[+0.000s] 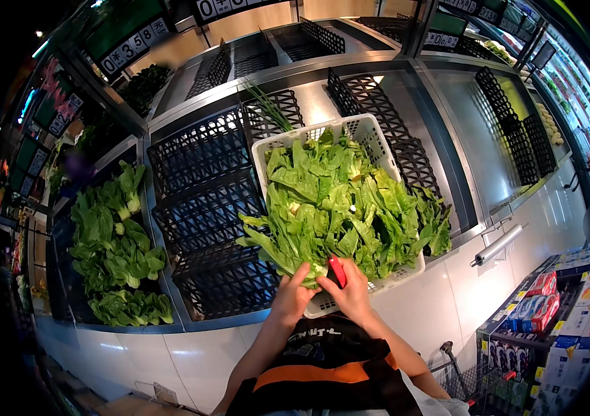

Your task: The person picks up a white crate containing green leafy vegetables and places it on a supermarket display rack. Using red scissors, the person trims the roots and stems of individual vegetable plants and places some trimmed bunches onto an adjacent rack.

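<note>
A white plastic crate (382, 141) heaped with leafy green lettuce (350, 208) stands in front of me on the display counter. At its near edge my left hand (293, 298) grips the stem end of one lettuce head (282, 255), whose leaves point away to the left. My right hand (354, 295) is closed around a small red-handled tool (338, 271), right beside the cut-looking pale base of that head. The tool's working end is not clear to see. The thumbs of both hands come close together at the stem.
Black lattice racks (205, 180) line the metal display bay (440, 159). Bok choy (118, 249) fills the bay at the left, and thin green stalks (268, 107) lie behind the crate. A plastic-film roll (499, 245) hangs on the counter front. Boxed goods (589, 305) and a cart (458, 374) stand at lower right.
</note>
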Available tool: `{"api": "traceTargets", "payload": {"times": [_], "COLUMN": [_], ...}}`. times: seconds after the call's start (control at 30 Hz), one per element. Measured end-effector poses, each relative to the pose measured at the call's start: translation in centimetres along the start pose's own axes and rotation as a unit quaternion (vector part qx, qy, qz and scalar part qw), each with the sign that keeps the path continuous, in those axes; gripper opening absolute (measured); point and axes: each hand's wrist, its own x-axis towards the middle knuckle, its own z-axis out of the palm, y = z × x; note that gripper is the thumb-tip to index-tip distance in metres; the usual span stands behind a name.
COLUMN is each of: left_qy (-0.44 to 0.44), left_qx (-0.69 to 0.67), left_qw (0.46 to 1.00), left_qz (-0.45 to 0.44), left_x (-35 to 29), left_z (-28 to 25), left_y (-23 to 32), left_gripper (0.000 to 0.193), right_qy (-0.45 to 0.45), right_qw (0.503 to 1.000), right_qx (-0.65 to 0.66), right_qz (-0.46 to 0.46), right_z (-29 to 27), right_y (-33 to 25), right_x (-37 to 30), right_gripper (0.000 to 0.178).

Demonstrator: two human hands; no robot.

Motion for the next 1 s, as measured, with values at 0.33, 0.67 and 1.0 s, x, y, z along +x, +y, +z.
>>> {"api": "traceTargets", "payload": {"times": [0.33,0.67,1.0], "left_qy": [0.045,0.055,0.114], "left_qx": [-0.064,-0.034,0.201], "left_qw": [0.996,0.994,0.964], "left_qz": [0.042,0.087,0.133], "left_x": [0.8,0.9,0.0], "left_z": [1.9,2.6,1.0], "left_y": [0.4,-0.8,-2.0], "left_gripper": [0.031,0.030,0.030], "right_qy": [-0.017,-0.005,-0.008], "right_qw": [0.992,0.989,0.976], "right_qx": [-0.123,-0.149,-0.198], "right_qz": [-0.013,-0.024,0.087], "right_z": [-1.7,-1.4,-0.8], "right_y": [-0.5,0.0,0.4], "right_x": [-4.7,-4.2,-3.2], "right_gripper": [0.039,0.038,0.031]}}
